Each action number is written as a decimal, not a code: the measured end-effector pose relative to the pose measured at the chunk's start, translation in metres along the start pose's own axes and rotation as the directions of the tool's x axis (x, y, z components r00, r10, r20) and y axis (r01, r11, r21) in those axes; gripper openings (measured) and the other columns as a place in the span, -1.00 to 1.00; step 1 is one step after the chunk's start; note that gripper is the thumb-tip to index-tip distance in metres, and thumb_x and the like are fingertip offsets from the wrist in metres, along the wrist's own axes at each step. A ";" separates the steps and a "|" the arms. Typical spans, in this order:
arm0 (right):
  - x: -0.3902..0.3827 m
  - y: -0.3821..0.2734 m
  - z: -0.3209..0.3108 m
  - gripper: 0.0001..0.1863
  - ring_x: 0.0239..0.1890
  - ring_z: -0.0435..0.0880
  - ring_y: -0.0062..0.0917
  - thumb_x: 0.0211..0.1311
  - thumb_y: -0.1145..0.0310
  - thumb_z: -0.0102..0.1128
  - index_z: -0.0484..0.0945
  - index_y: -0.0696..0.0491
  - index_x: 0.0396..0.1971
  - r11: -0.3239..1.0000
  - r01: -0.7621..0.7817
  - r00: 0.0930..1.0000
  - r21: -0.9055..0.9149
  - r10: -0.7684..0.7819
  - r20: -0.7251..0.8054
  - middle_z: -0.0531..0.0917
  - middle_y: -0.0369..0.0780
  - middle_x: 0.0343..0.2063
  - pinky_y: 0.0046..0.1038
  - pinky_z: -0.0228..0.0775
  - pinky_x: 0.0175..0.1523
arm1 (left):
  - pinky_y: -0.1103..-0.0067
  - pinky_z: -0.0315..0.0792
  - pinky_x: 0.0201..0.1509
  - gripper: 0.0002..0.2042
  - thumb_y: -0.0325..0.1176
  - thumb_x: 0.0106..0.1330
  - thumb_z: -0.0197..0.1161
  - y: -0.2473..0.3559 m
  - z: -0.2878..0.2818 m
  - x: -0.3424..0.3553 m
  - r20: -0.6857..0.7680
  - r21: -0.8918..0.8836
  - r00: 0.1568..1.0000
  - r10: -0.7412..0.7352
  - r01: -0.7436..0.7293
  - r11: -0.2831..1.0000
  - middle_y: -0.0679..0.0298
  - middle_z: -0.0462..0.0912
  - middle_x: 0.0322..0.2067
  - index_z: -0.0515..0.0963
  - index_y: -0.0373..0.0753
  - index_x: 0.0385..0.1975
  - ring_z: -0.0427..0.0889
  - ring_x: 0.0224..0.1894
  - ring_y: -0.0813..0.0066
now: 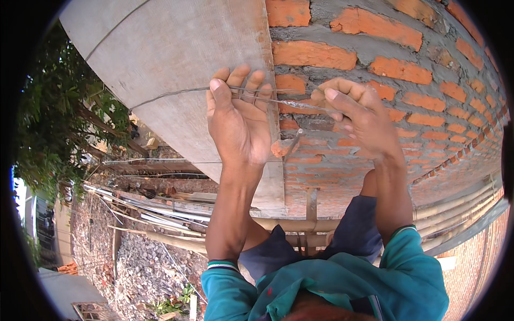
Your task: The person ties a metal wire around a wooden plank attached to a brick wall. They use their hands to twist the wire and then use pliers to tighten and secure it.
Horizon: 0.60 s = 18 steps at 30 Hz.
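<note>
A thin grey wire [171,94] runs around a flat grey board [176,48] that lies against the brick wall. My left hand [241,125], palm upward over the board's edge, pinches this wire between thumb and forefinger; its other fingers are curled loosely. On the right, in front of the bricks, my right hand [369,120] grips the wire's end between thumb and fingertips. Between both hands the strands look doubled, with a shiny twisted stretch [300,105]. Just below that stretch, a short rod [294,143] sticks out near the board's edge.
The orange brick wall [396,69] with grey mortar fills the right side. Bamboo poles [460,206] run along below, near my legs. Far down on the left lies rubble-strewn ground [144,262], with long poles [155,213] above it. Tree foliage [53,101] hangs at the far left.
</note>
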State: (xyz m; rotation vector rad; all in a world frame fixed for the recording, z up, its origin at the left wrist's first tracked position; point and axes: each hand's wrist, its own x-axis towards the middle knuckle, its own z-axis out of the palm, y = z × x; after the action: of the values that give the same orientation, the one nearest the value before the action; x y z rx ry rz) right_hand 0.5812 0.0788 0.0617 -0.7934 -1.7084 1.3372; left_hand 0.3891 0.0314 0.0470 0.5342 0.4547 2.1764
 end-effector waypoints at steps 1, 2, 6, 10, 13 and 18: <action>0.003 -0.003 -0.004 -0.66 -0.52 0.49 -0.69 0.55 0.22 0.13 0.67 0.23 -0.15 0.982 0.099 0.995 -0.162 -0.099 0.008 0.48 -0.38 -0.59 -0.52 0.26 -0.42 | 0.37 0.51 -0.04 -0.67 -0.08 0.65 0.03 0.000 0.001 0.001 0.033 0.073 0.999 0.022 -0.024 0.997 0.20 0.58 -0.17 0.37 -0.19 0.15 0.50 -0.26 0.44; 0.006 -0.007 -0.009 -0.68 -0.53 0.49 -0.64 0.54 0.24 0.14 0.67 0.22 -0.15 0.928 0.193 0.981 -0.319 -0.193 0.032 0.48 -0.35 -0.61 -0.48 0.28 -0.41 | 0.40 0.51 -0.08 -0.68 -0.08 0.65 0.04 0.003 -0.001 0.003 -0.008 0.164 1.000 -0.018 0.019 0.986 0.22 0.58 -0.20 0.40 -0.19 0.13 0.50 -0.27 0.46; 0.013 -0.024 -0.018 -0.78 -0.56 0.48 -0.41 0.47 0.34 0.19 0.66 0.19 -0.28 0.349 0.482 0.792 -0.804 -0.565 0.230 0.51 -0.21 -0.61 -0.32 0.32 -0.39 | 0.51 0.51 -0.23 -0.67 -0.07 0.63 0.08 0.016 -0.019 0.012 0.049 0.403 0.997 -0.058 0.034 0.914 0.30 0.57 -0.32 0.51 -0.24 0.01 0.48 -0.33 0.57; 0.011 -0.041 -0.017 -0.77 -0.57 0.45 -0.32 0.42 0.39 0.22 0.55 0.19 -0.44 0.116 0.438 0.735 -0.891 -0.617 0.281 0.56 -0.14 -0.57 -0.24 0.29 -0.41 | 0.64 0.48 -0.40 -0.65 -0.07 0.62 0.10 0.021 -0.031 0.014 0.113 0.550 0.991 -0.075 0.000 0.835 0.33 0.54 -0.40 0.54 -0.31 -0.10 0.45 -0.45 0.66; 0.012 -0.045 0.002 -0.73 -0.62 0.41 -0.48 0.44 0.38 0.23 0.51 0.19 -0.47 0.360 0.447 0.767 -0.819 -0.625 0.144 0.55 -0.21 -0.59 -0.31 0.22 -0.47 | 0.60 0.57 -0.32 -0.65 -0.08 0.60 0.15 0.024 -0.032 0.012 0.045 0.604 0.979 -0.198 0.131 0.786 0.32 0.56 -0.39 0.52 -0.31 -0.01 0.55 -0.36 0.59; -0.006 -0.033 0.043 -0.75 -0.61 0.34 -0.72 0.45 0.35 0.28 0.57 0.19 -0.41 0.918 0.268 0.945 -0.291 -0.310 -0.106 0.52 -0.33 -0.60 -0.49 0.15 -0.51 | 0.50 0.69 -0.20 -0.65 -0.14 0.62 0.10 0.014 -0.027 0.012 0.119 0.490 0.960 -0.252 0.164 0.856 0.19 0.63 -0.29 0.50 -0.38 -0.01 0.68 -0.26 0.46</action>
State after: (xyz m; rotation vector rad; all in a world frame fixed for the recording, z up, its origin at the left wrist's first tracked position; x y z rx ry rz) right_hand 0.5461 0.0459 0.0877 -0.7369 -1.8287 0.8307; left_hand 0.3593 0.0289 0.0334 0.8970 0.9165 1.7815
